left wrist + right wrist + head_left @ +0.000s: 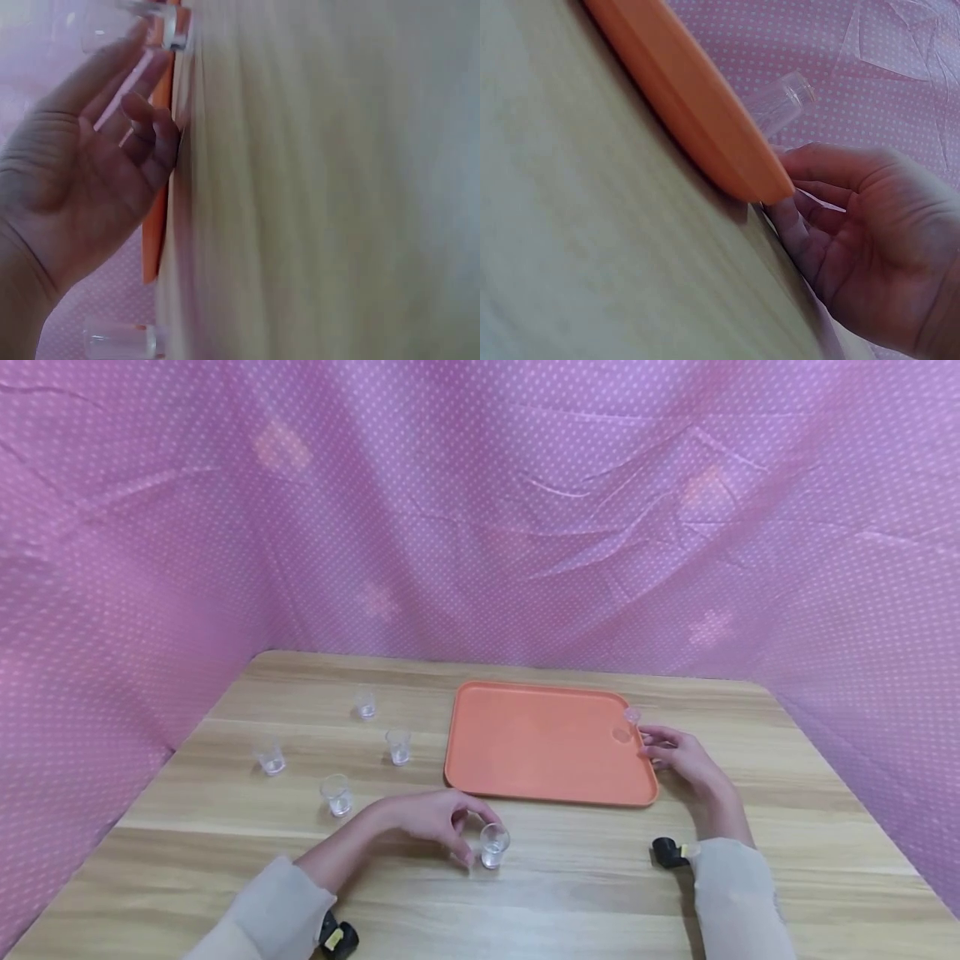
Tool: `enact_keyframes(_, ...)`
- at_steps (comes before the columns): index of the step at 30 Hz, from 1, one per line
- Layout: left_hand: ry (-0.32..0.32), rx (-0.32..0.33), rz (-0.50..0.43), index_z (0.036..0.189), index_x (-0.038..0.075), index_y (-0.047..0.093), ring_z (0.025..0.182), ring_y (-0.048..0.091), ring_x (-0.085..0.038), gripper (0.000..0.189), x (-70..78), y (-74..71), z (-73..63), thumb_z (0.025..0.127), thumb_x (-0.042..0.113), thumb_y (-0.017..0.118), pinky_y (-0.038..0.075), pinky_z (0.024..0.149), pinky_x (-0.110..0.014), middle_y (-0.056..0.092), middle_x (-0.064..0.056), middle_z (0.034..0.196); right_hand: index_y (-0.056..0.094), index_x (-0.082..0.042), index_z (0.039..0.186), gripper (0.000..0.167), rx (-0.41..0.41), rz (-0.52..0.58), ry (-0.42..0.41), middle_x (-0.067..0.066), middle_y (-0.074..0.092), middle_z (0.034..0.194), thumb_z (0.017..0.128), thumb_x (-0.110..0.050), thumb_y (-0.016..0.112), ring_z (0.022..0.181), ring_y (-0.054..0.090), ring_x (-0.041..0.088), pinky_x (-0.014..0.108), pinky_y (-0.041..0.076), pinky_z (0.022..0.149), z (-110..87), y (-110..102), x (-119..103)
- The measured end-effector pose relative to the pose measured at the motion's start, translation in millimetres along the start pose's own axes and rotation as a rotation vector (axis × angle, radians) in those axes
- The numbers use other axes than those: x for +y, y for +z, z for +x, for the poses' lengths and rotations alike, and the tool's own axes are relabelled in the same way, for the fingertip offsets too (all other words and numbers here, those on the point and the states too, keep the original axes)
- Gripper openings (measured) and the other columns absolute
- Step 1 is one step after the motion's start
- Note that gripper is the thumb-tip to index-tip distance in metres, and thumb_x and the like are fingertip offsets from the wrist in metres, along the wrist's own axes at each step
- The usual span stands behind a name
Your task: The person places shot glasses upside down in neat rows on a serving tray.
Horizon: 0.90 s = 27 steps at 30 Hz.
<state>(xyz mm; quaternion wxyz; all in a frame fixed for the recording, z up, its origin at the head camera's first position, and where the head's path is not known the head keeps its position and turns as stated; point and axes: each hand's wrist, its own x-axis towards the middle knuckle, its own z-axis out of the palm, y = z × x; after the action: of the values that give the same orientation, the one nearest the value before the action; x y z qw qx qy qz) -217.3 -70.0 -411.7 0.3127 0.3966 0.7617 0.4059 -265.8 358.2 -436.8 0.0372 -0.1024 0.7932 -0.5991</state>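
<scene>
My left hand (442,821) reaches round a clear shot glass (494,846) near the front of the table. Its thumb and forefinger are spread at the glass, with a small gap showing on the thumb side; in the left wrist view the fingertips overlap the blurred glass (169,28). An orange tray (551,743) lies flat at the centre right. At its right edge my right hand (684,758) holds the rim, one finger above and others below it in the right wrist view. Another clear glass (784,105) stands on the tray close to those fingers.
Several more clear glasses stand left of the tray: one at the back (365,706), one near the tray (398,747), one far left (272,756) and one (337,796) by my left forearm. A pink dotted curtain (480,527) hangs round the wooden table (585,885).
</scene>
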Motion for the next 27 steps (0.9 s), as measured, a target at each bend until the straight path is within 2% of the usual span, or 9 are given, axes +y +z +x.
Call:
enact_keyframes(2, -0.005, 0.019, -0.028, 0.114, 0.020, 0.063, 0.060, 0.046, -0.007, 0.047, -1.6, 3.2, -0.5, 0.070, 0.011, 0.079, 0.040, 0.054, -0.019, 0.052, 0.003, 0.068, 0.043, 0.012, 0.127, 0.047, -0.009, 0.021, -0.011, 0.009, 0.056, 0.097, 0.087, -0.006, 0.059, 0.078, 0.060, 0.010, 0.025, 0.051, 0.066, 0.1, 0.3, 1.1)
enact_keyframes(6, 0.014, 0.044, -0.072, 0.111, 0.014, 0.064, 0.075, 0.054, -0.012, 0.045, -2.2, 8.7, -1.2, 0.069, 0.006, 0.078, 0.045, 0.064, -0.023, 0.059, 0.002, 0.081, 0.038, 0.014, 0.129, 0.051, 0.024, -0.005, 0.048, 0.014, 0.054, 0.102, 0.086, -0.004, 0.058, 0.078, 0.059, 0.010, 0.026, 0.051, 0.068, 1.2, 2.9, 1.0)
enact_keyframes(11, 0.060, 0.044, -0.035, 0.111, 0.010, 0.063, 0.087, 0.053, -0.013, 0.045, -1.8, 13.6, -1.3, 0.068, 0.005, 0.078, 0.044, 0.078, -0.027, 0.060, 0.006, 0.092, 0.033, 0.016, 0.132, 0.051, 0.033, -0.029, 0.095, 0.027, 0.049, 0.109, 0.088, 0.001, 0.054, 0.079, 0.058, 0.009, 0.027, 0.051, 0.069, 1.3, 4.2, -2.2)
enact_keyframes(17, 0.099, 0.050, 0.015, 0.111, 0.009, 0.063, 0.081, 0.052, -0.009, 0.044, -4.8, 16.4, 0.4, 0.069, 0.005, 0.077, 0.044, 0.072, -0.024, 0.058, 0.010, 0.087, 0.031, 0.016, 0.132, 0.050, 0.023, -0.020, 0.095, 0.027, 0.048, 0.110, 0.090, 0.001, 0.053, 0.079, 0.059, 0.009, 0.027, 0.051, 0.069, 0.8, 4.5, -5.5)
enact_keyframes(23, 0.150, 0.058, 0.067, 0.110, 0.013, 0.064, 0.077, 0.051, -0.008, 0.043, -7.4, 21.9, 4.4, 0.069, 0.010, 0.079, 0.043, 0.069, -0.021, 0.059, 0.011, 0.088, 0.032, 0.016, 0.132, 0.050, 0.026, -0.023, 0.099, 0.027, 0.048, 0.109, 0.089, 0.001, 0.053, 0.079, 0.059, 0.010, 0.028, 0.051, 0.070, 0.2, 3.3, -5.4)
enact_keyframes(27, 0.158, 0.067, 0.065, 0.106, 0.014, 0.065, 0.075, 0.050, -0.007, 0.040, -5.9, 24.2, 5.0, 0.069, 0.010, 0.080, 0.042, 0.066, -0.019, 0.058, 0.011, 0.086, 0.035, 0.015, 0.131, 0.050, 0.037, -0.040, 0.099, 0.023, 0.050, 0.106, 0.088, 0.001, 0.054, 0.078, 0.059, 0.010, 0.028, 0.051, 0.070, 1.1, 2.6, -4.2)
